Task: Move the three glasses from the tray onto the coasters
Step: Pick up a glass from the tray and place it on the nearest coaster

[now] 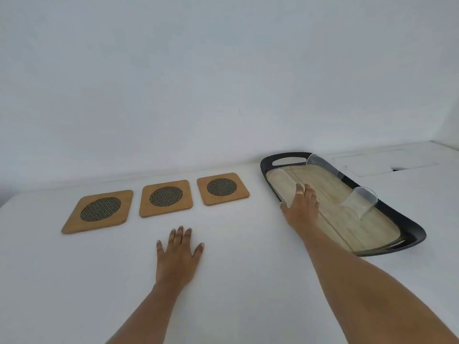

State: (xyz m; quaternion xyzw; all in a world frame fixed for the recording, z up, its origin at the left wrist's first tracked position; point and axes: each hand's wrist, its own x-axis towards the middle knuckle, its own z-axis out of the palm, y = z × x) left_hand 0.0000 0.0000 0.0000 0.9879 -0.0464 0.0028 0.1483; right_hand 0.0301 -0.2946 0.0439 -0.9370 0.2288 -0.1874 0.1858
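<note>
Meanwhile, right hand (301, 207) around glass (282, 186)

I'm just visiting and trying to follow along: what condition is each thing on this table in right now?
Nearest glass: upright on the tray, right hand around it.
Far glass: upright on the tray, untouched.
Right-side glass: upright on the tray, untouched.
Tray: flat on the table, holding all three glasses.
Three coasters: in a row, all bare.
Left hand: flat on the table, holding nothing.
Right hand: closed on the nearest glass.

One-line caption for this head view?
Right hand grips the first glass on the tray; three coasters wait bare, left hand flat.
</note>
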